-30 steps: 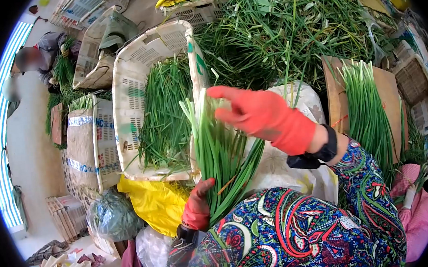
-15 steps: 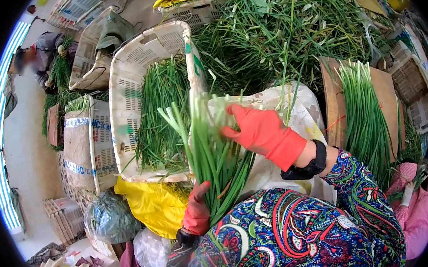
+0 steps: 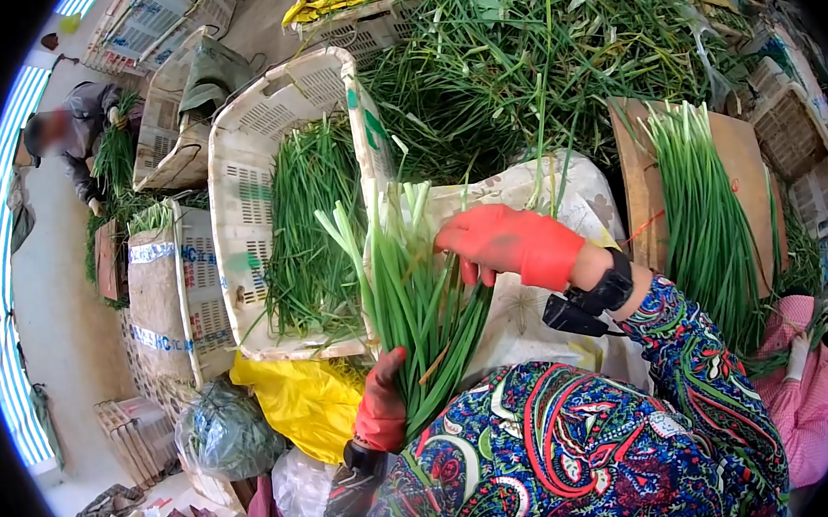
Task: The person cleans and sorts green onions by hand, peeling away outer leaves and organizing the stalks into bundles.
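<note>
Wearing a red glove, my left hand [image 3: 382, 402] is wrapped round the lower part of a bunch of green stalks [image 3: 408, 307], whose pale ends point up and fan apart. My right hand [image 3: 509, 245], also in a red glove, is at the bunch's upper right side, its fingers bent down against the stalks; what the fingertips hold is hidden. Just left of the bunch stands a white plastic crate [image 3: 237, 223] with loose green stalks [image 3: 316, 232] inside. A neat bundle of stalks [image 3: 702, 190] lies on a brown board [image 3: 641, 185] at the right.
A large heap of greens [image 3: 554, 57] fills the top middle. Yellow plastic [image 3: 299, 401] and a bagged bundle [image 3: 224, 430] are at lower left. A co-worker [image 3: 87, 118] holds greens at upper left; another person in pink [image 3: 812, 394] is at lower right.
My right hand has moved down from the pale tips, and its fingers have bent toward the stalks. My left hand keeps its hold on the bunch.
</note>
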{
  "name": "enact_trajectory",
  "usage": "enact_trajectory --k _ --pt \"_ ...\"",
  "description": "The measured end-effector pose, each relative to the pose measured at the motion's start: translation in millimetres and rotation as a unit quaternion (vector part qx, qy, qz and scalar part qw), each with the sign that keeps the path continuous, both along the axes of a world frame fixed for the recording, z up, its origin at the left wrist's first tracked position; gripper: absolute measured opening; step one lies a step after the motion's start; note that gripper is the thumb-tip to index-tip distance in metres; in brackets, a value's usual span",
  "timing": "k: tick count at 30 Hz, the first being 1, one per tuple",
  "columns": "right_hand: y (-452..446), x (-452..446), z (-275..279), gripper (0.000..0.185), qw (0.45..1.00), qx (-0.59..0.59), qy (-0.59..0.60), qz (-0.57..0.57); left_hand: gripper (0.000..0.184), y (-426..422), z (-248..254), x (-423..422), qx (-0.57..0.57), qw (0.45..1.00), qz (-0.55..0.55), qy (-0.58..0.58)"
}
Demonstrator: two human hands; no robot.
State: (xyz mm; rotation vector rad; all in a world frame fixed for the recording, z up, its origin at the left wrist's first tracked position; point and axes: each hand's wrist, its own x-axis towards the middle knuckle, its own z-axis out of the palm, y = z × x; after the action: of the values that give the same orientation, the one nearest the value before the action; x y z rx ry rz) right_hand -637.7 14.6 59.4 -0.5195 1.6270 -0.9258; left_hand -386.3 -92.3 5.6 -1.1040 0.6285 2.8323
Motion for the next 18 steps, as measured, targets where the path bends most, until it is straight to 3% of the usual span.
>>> enact_trajectory --k 2,9,12,15,18 --pt "4.0 -1.1 17.6 0.037 0.999 -0.020 0.011 -0.043 0.050 1.0 4.0 -2.0 -0.019 1.000 -0.003 0.006" --pt "-17.0 5.1 2.1 0.035 0.999 0.010 0.003 0.034 0.054 8.6 14.1 -7.0 -0.103 0.994 -0.045 0.006" --pt "-16.0 4.4 -10.2 0.032 0.997 0.028 -0.001 0.068 0.053 7.9 8.5 -1.7 -0.050 0.999 -0.017 0.004" --pt "-11.2 9.3 -6.9 0.033 0.995 0.009 0.088 0.051 0.053 6.5 2.5 0.4 -0.049 0.999 -0.020 -0.008" --pt "-10.4 -2.4 -20.0 0.027 0.931 -0.112 0.345 0.042 0.054 9.0 5.3 -2.2 -0.100 0.993 -0.040 -0.042"
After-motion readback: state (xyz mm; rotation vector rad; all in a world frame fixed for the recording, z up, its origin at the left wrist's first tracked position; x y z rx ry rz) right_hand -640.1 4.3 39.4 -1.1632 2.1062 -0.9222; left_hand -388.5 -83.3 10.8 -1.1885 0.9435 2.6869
